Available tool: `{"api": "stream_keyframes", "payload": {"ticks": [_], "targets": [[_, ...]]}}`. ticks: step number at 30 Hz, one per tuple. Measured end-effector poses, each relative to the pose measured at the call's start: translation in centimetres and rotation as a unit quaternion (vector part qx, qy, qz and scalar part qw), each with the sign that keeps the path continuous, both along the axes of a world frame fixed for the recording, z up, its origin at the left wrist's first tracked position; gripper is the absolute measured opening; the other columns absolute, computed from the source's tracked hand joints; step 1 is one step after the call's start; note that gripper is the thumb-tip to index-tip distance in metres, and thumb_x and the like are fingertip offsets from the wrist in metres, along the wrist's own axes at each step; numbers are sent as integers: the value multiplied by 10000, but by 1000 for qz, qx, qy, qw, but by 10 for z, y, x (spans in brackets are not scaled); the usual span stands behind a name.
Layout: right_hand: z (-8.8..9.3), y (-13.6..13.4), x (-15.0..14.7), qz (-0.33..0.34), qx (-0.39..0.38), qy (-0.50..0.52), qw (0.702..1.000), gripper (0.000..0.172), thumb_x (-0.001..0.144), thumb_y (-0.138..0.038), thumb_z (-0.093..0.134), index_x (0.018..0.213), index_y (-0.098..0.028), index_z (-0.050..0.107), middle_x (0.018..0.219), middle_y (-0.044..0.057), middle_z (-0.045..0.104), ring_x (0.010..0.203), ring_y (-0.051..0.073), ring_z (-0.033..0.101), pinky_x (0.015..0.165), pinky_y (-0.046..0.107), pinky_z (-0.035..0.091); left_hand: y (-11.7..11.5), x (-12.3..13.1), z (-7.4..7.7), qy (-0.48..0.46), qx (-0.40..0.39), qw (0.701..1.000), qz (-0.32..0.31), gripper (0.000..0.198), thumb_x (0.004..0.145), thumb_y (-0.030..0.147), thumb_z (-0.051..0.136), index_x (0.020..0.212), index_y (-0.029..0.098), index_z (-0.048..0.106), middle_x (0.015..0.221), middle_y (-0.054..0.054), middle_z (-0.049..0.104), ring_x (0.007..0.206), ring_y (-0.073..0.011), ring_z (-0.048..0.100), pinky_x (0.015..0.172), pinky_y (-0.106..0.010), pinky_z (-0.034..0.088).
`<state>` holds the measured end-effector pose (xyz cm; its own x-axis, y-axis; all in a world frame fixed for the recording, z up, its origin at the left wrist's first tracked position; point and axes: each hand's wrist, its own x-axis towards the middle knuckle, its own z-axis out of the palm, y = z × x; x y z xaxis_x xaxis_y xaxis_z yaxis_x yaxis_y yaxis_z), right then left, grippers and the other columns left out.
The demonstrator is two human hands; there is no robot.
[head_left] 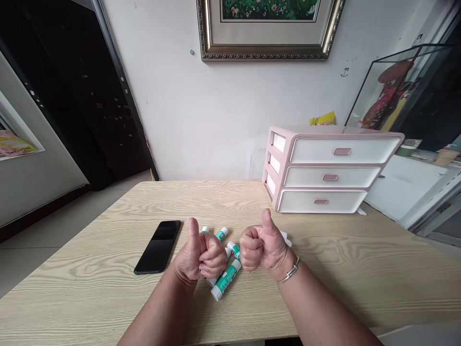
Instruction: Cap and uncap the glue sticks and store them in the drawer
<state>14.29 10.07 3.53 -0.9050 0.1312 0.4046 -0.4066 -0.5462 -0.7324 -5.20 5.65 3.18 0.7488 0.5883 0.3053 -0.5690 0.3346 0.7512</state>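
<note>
Both of my hands are raised above the table with the fingers curled into fists and the thumbs pointing up. My left hand [203, 252] holds nothing and partly covers a loose group of green and white glue sticks. The nearest glue stick [226, 279] lies slanted on the table, below and between the hands. My right hand [264, 242] is likewise closed on nothing, with a silver bracelet [290, 270] round its wrist. Behind that hand a small white object [286, 239] is mostly hidden.
A black phone [157, 247] lies on the wood-grain table [90, 288], left of the hands. At the back right stands a pink and white drawer unit [329, 175] with a yellow packet [324, 118] on top. A framed picture [266, 52] hangs on the wall behind.
</note>
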Motion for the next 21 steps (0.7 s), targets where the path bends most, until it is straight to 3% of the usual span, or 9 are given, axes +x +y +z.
{"api": "stream_keyframes", "payload": {"ticks": [7,21], "targets": [[-3,-5,-2,20,8,-17,1000,719,782,-932,282,586,-240,291,475,-100,236,414,55,152,414,223,142,0,2,-4,16,17,999,-41,789,736,943,247,441,212,253,401,75,249,311,-20,159,299,-158,117],[-9,-6,0,16,16,-42,999,764,691,-995,255,571,-241,294,452,-103,226,400,54,153,394,214,143,-1,3,-6,27,16,999,-41,797,718,956,249,432,212,250,385,73,243,305,-23,153,293,-159,112]]}}
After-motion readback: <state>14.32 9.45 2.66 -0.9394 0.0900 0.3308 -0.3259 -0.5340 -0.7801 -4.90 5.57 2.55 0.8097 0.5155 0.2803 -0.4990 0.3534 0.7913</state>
